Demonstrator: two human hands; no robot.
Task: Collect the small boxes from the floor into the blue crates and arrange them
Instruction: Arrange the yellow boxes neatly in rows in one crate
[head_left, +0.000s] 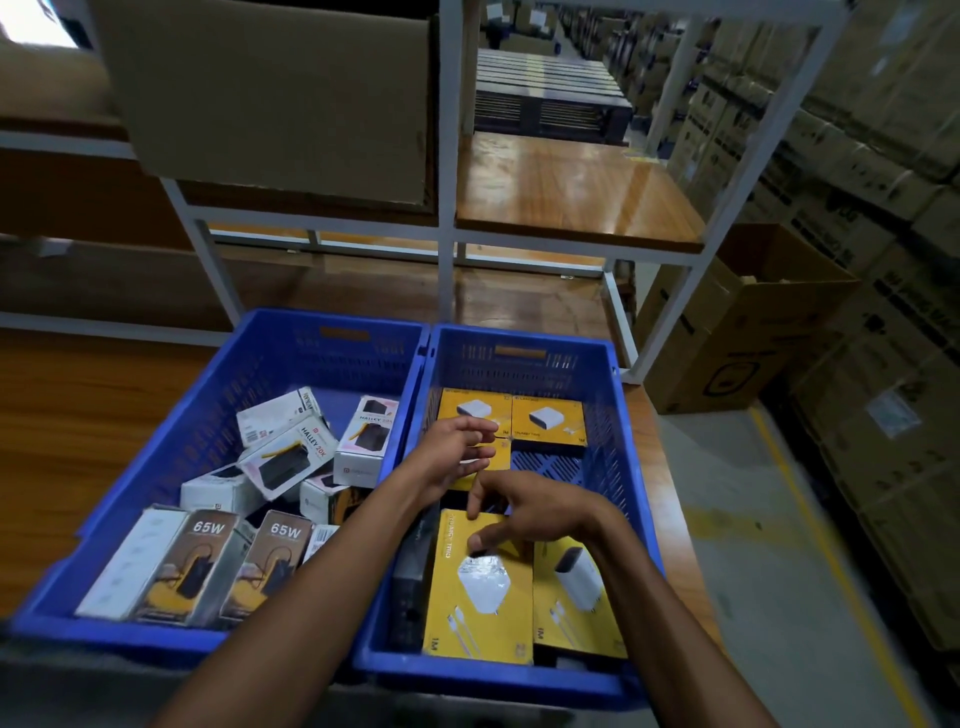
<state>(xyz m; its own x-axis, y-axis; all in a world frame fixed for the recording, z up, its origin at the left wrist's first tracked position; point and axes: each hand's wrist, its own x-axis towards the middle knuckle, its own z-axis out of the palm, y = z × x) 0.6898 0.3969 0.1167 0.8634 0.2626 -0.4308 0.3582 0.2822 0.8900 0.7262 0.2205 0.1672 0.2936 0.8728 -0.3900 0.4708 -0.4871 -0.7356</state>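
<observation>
Two blue crates stand side by side on a wooden surface. The left crate (156, 636) holds several white and dark boxes, some tumbled, some upright at the front. The right crate (493, 675) holds yellow boxes lying flat: two at the far end (548, 418), two at the near end. My right hand (535, 514) reaches in from the right, with index fingertip and thumb touching the top edge of the near yellow box (478, 613). My left hand (454, 449) hovers with relaxed fingers over another yellow box (496, 460), mostly hidden beneath it. A dark box (410, 587) stands on edge by the crate's left wall.
A white metal rack (447, 234) with wooden shelves rises behind the crates, with a large cardboard carton (275, 93) on its upper left shelf. An open carton (748, 322) sits on the floor at right, beside stacked cartons (883, 208). A yellow line (831, 561) marks the concrete aisle.
</observation>
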